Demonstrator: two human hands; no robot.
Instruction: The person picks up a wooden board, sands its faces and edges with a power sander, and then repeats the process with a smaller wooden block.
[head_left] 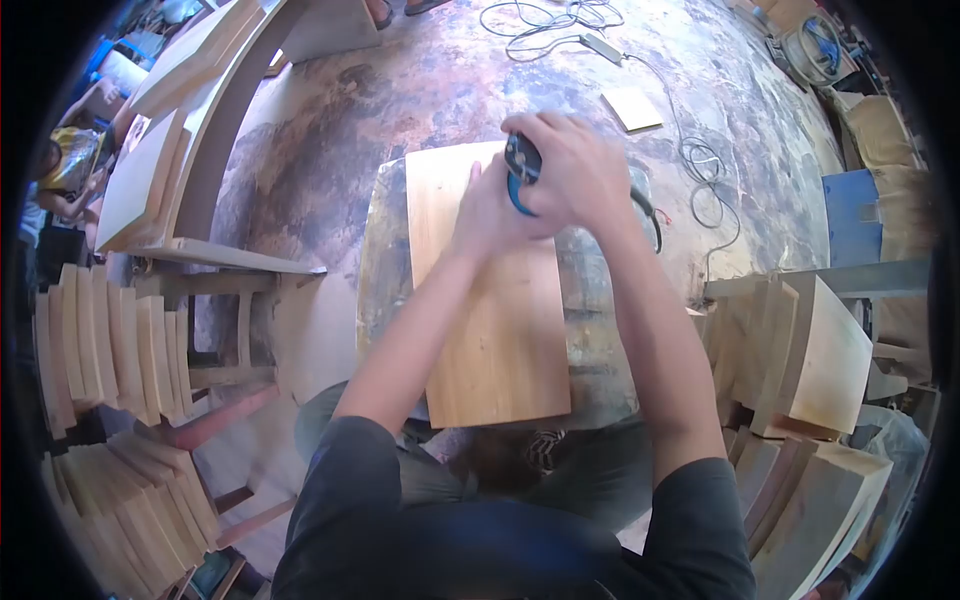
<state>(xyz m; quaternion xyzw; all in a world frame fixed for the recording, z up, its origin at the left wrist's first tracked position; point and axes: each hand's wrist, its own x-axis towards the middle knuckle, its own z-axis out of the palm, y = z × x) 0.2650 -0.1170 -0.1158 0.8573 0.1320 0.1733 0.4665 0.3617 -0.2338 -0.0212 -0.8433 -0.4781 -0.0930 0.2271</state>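
Observation:
A pale wooden board (490, 360) lies lengthwise before me on a worn, stained work surface (595, 350). Over its far end my right hand (585, 170) is closed round a black and blue hand-held power tool (522, 160). My left hand (492, 215) presses in against the near side of the same tool, low over the board, its fingers partly hidden. Beyond my right wrist a dark curved cord (648, 215) comes into view. Slight blur covers both hands, and the tool's underside is hidden.
Stacked wooden boards stand at the left (110, 340) and right (830, 350). A grey cable (705, 165) with a power strip (600, 46) trails over the stained floor near a small wood piece (632, 108). Another person (75, 160) is at the far left, behind a board-laden bench (215, 140).

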